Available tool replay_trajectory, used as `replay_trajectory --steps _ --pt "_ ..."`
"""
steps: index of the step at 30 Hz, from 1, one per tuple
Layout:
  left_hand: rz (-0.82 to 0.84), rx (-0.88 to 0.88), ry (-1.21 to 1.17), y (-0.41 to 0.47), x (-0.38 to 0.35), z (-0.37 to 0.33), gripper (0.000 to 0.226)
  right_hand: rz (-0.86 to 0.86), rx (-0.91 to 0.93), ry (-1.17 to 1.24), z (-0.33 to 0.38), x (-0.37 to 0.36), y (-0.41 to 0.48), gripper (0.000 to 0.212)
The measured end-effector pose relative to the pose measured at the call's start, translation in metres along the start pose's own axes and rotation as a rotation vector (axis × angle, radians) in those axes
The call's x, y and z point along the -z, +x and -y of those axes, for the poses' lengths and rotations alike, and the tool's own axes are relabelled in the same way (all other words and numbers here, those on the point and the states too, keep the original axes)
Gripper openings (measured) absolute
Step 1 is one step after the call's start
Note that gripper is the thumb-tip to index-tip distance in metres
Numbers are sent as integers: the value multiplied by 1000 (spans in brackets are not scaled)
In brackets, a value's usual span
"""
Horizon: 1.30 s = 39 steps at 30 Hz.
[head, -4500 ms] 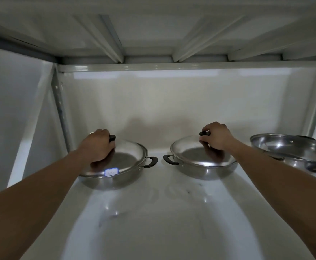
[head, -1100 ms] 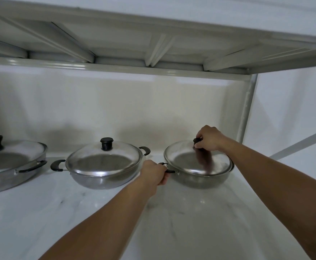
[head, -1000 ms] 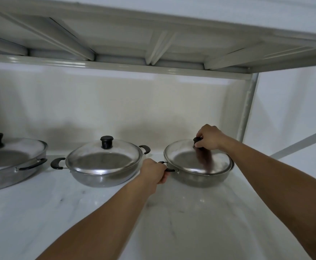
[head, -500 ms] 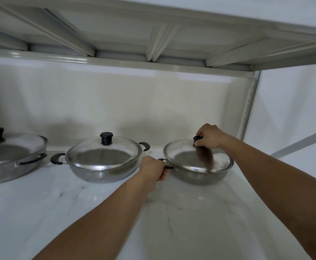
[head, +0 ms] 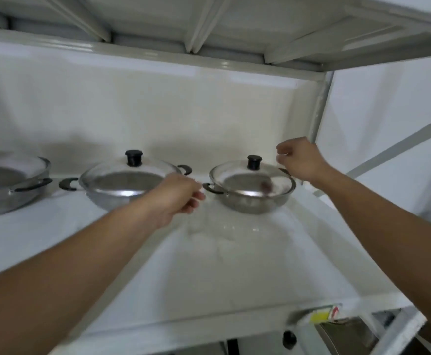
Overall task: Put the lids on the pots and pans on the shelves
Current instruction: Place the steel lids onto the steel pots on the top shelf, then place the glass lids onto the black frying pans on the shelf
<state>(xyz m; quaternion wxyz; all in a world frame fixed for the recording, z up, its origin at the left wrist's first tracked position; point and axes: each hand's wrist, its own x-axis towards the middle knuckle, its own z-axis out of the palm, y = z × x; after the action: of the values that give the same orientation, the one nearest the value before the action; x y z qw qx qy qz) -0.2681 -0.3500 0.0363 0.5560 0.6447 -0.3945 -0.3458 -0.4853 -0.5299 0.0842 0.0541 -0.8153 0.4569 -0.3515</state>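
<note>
Three steel pans stand in a row on the white shelf [head: 209,272], each with a glass lid and black knob. The right pan [head: 252,201] carries its lid [head: 242,179], knob upright. My right hand [head: 301,161] hovers just right of that knob, fingers loosely curled, holding nothing. My left hand [head: 176,199] floats just left of the pan's black side handle, apart from it, fingers slightly apart. The middle pan [head: 112,194] sits lidded behind my left hand. The left pan [head: 7,190] is cut off by the frame edge.
The upper shelf's underside [head: 209,29] with metal ribs hangs low overhead. A grey upright post [head: 319,106] stands right of the right pan. Below the shelf's front edge, a lower level shows a yellow-labelled item [head: 319,316] and a black knob [head: 289,339].
My right hand has let go of the lid knob and moved right. My left hand has released the right pan's side handle and drawn back. The view tilted down.
</note>
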Motion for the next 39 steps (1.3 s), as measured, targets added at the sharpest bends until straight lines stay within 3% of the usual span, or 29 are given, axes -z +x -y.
replay_trajectory --steps 3,6,9,13,18,22,25,28,33,36,39 --pt "3 -139 -43 -74 35 -6 12 -75 78 141 10 31 -49 22" --pt "49 -256 -73 -166 74 8 20 -94 157 411 27 57 -115 20" --pt "143 -265 -52 -261 107 48 33 -32 237 639 36 68 -190 13" --pt "145 -49 94 -360 137 138 46 214 295 617 36 47 -293 18" --pt "13 280 250 -417 178 259 18 445 297 465 69 -11 -402 15" --pt "-152 449 265 -415 201 323 21 590 63 537 77 -92 -431 12" --pt "-223 534 114 -389 215 353 18 678 -276 531 64 -164 -432 18" --pt "-256 586 -43 -351 230 378 18 664 -463 394 56 -235 -434 24" --pt "-269 647 -280 -294 248 411 23 567 -396 121 66 -317 -429 43" --pt "-277 658 -355 -259 245 430 27 505 -310 22 69 -353 -416 43" --pt "-323 668 -455 -228 236 448 33 538 -269 -124 63 -380 -403 49"
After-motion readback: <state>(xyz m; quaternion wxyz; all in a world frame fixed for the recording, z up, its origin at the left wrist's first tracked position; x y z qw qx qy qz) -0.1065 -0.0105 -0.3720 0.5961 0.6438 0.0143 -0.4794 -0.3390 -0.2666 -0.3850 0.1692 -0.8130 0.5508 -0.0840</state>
